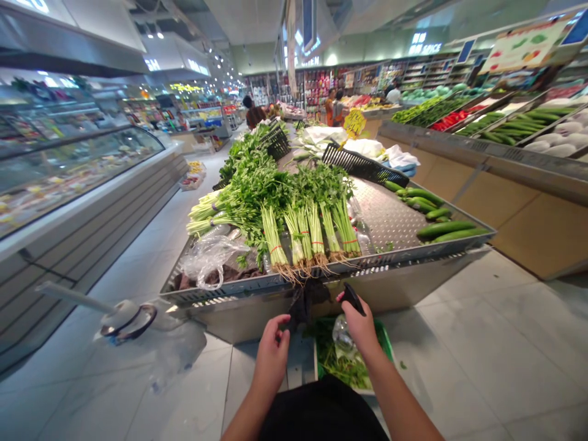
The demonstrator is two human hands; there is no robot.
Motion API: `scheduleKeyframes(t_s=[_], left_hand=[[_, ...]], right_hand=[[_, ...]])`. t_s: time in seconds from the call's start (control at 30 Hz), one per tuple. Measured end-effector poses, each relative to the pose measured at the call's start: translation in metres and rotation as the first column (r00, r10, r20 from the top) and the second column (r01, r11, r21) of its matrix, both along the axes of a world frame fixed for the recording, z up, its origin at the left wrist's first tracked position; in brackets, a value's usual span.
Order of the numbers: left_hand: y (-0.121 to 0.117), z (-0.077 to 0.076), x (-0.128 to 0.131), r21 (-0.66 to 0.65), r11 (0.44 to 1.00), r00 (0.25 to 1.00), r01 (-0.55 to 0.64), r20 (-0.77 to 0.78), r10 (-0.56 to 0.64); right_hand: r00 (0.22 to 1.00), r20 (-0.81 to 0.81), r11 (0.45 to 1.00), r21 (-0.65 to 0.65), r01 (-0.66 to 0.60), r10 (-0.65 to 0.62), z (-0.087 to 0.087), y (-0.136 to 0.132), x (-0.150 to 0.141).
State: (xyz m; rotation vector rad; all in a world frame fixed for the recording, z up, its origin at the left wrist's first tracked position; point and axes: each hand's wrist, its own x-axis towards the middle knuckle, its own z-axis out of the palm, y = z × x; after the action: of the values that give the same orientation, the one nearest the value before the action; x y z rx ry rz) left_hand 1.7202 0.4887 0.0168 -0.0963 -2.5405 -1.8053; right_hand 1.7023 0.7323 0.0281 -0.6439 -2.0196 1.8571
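Note:
My right hand (361, 323) is closed around a smooth black elongated object (353, 299), perhaps a handle; its kind is not clear. My left hand (273, 349) has its fingers curled, with the lower end of a dark crumpled cloth (301, 304) at the fingertips. That cloth hangs at the front edge of the display stand (395, 257). Just above the hands, bunches of celery (316, 236) stand in a row, roots toward me, several tied with red bands. Below my right hand, a green crate (386, 343) on the floor holds loose greens and clear plastic.
More leafy celery (248, 165) is heaped behind. A clear plastic bag (211, 260) lies at the stand's left corner, cucumbers (448, 231) at its right. Black baskets (362, 164) lie farther back. A bottle-like transparent container (151, 337) is on the left. A glass counter (92, 159) borders the aisle.

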Motion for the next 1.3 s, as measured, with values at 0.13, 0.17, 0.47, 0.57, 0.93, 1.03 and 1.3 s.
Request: scheduleKeyframes(t_s=[0.13,0.17,0.47,0.57,0.93,1.03,1.3], left_hand=[[0.003,-0.002,0.0,0.022,1.0,1.0,-0.012,0.015,0.012],[0.004,-0.002,0.0,0.029,1.0,1.0,-0.008,0.023,0.008],[0.005,-0.002,0.004,0.051,0.998,0.999,-0.027,0.042,0.025],[0.005,-0.003,0.006,0.051,0.998,0.998,-0.033,0.046,0.031],[0.006,-0.001,0.012,0.04,0.999,0.999,-0.017,0.048,0.015],[0.005,-0.002,0.012,0.039,0.999,0.999,-0.023,0.05,0.021],[0.009,-0.001,0.011,0.044,0.999,0.999,-0.001,0.045,-0.001]], right_hand=[[0.999,-0.005,0.999,0.002,-0.033,0.033,0.001,-0.003,0.002],[0.998,-0.005,0.998,-0.001,-0.061,0.061,0.001,-0.008,0.003],[1.0,-0.002,1.0,0.0,0.002,-0.002,-0.006,-0.001,0.002],[1.0,-0.017,1.0,0.014,-0.004,0.004,-0.006,0.012,0.002],[0.996,-0.012,0.996,0.014,-0.088,0.088,-0.002,-0.018,0.01],[0.999,-0.005,0.999,0.035,0.038,-0.038,-0.002,0.003,0.009],[0.995,0.006,0.991,0.086,-0.104,0.104,0.002,-0.009,0.015]])
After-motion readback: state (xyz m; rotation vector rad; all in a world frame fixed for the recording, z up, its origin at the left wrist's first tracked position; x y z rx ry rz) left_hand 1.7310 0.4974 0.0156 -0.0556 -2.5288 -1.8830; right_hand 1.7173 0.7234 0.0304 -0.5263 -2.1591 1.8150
